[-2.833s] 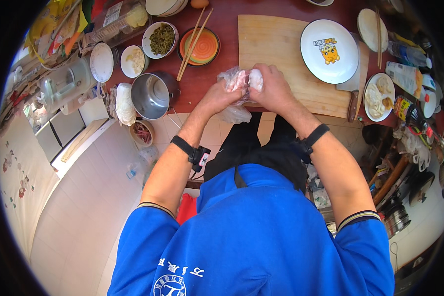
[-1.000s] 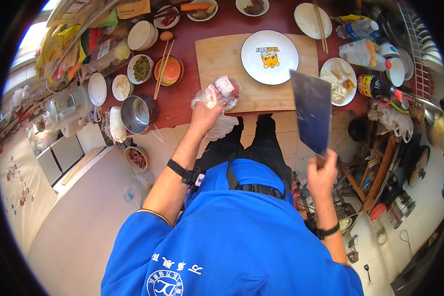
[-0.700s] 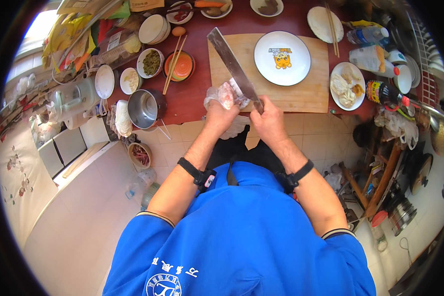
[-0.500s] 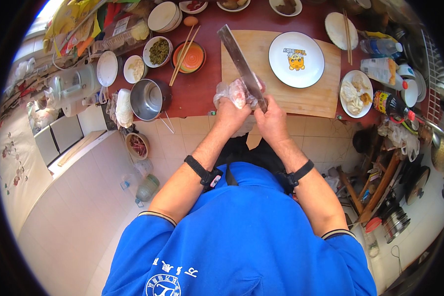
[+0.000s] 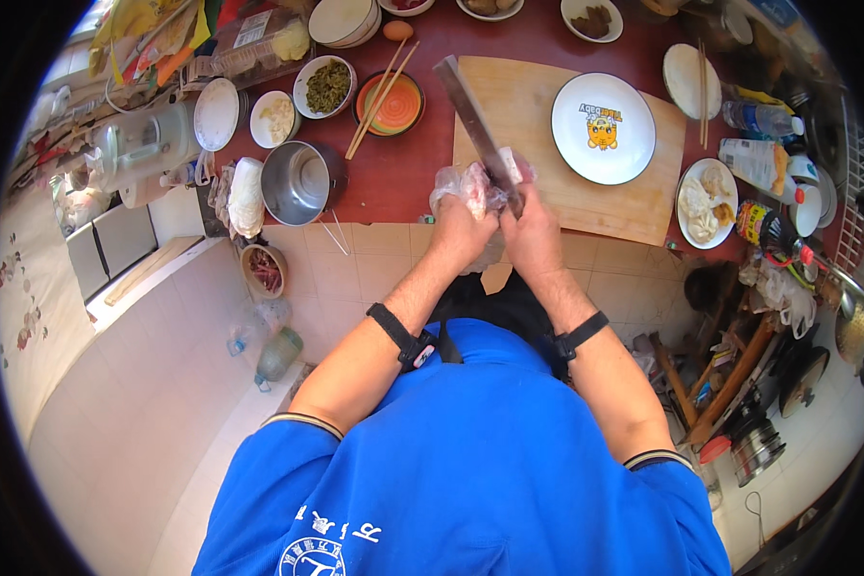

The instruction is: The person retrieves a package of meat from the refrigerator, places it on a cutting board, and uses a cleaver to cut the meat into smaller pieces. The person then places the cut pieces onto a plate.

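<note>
My left hand is closed round a piece of raw meat, pinkish and white, in a clear plastic bag. In my right hand is a wide-bladed cleaver, its blade slanting up and to the left across the meat. Both hands are together over the near edge of the wooden cutting board. A white plate with an orange cartoon figure lies on the board, to the right of the blade. Whether the blade touches the meat I cannot tell.
Left of the board are an orange bowl with chopsticks, a steel saucepan and a bowl of chopped greens. An egg lies behind. At right stand a plate of dumpling-like pieces and a dark sauce bottle.
The view has shifted, so the table and its dishes appear further right. My hands still hold the bagged meat and the cleaver close together, with the cleaver's angle nearly the same.
</note>
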Demonstrator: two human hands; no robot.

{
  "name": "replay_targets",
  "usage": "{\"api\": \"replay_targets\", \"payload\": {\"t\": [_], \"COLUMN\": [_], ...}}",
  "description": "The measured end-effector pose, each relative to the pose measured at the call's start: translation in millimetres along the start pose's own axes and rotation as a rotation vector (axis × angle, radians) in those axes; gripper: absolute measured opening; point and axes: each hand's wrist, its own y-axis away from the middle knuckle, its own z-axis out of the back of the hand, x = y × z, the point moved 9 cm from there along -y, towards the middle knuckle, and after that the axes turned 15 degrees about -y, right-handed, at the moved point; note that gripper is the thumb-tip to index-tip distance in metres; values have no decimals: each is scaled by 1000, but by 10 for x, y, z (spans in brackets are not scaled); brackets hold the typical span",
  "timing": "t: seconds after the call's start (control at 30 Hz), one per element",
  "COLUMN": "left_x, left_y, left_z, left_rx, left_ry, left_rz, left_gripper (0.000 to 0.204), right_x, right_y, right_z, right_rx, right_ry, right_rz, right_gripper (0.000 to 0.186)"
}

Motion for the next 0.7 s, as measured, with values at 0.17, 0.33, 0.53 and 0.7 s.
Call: {"api": "replay_targets", "payload": {"t": [0.17, 0.33, 0.53, 0.7], "left_x": [118, -1, -133, -15], "left_y": [1, 66, 88, 18], "left_z": [-64, 16, 93, -87], "left_rx": [38, 38, -118, 0], "left_ry": [-156, -160, -197, -117], "left_rz": [116, 166, 107, 102], "left_gripper": [66, 65, 54, 62], "right_x": [114, 506, 189, -73], "right_y": [85, 187, 178, 255], "right_z": [62, 273, 198, 121], "right_rx": [23, -31, 2, 51], "right_ry": [86, -18, 30, 168], "right_rz": [31, 127, 65, 8], "right_gripper": [31, 31, 31, 31]}}
